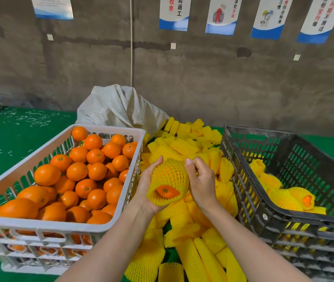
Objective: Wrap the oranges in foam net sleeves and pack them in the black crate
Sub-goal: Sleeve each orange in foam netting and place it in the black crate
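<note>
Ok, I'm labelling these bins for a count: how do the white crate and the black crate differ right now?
The white crate, on the left, is heaped high; the black crate, on the right, holds only a few fruit. The white crate's are bare oranges; the black crate's are sleeved oranges. Both are slotted plastic crates.

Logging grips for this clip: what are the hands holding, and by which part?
An orange in a yellow foam net sleeve. The left hand cups its left side; the right hand pinches the sleeve's right side.
</note>
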